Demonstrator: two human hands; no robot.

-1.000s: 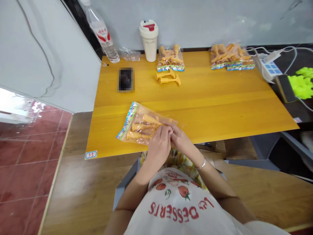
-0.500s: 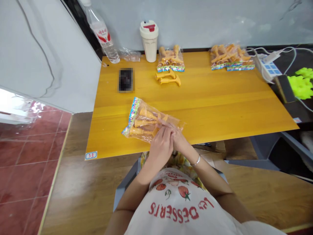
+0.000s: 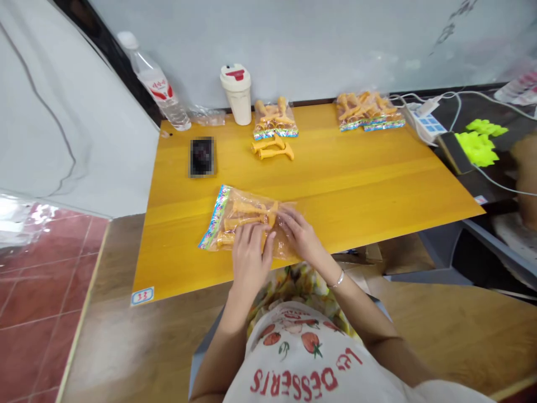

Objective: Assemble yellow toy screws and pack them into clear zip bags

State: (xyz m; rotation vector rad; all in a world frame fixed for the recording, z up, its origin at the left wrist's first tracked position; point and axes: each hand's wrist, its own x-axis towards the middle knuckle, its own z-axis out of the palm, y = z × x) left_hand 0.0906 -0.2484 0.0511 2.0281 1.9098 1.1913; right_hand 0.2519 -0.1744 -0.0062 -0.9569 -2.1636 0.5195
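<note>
A clear plastic bag (image 3: 287, 253) with a colourful printed header strip lies at the front of the table, with several orange hammer-shaped plastic toys (image 3: 247, 209) inside. Flat across the lower toys rest the fingers of my left hand (image 3: 250, 257), its thumb spread away. My right hand (image 3: 302, 235) touches the unprinted right end of the bag, fingers stretched out over the toys' heads. Neither hand is wrapped round anything. Part of the lower toys is hidden under my left fingers. Two loose orange toys (image 3: 276, 152) of the same shape lie farther back.
Behind them sit a filled bag (image 3: 274, 118) and more filled bags (image 3: 369, 111) to the right. A white cup (image 3: 238, 98), a water bottle (image 3: 161, 92) and a blurred dark rectangular item (image 3: 202, 157) stand at left. A power strip (image 3: 425, 124) with cables lies at right.
My hands were together at the bag's right end and have come apart. The left has moved left onto the toys, its fingers spreading. The camera view has shifted too.
</note>
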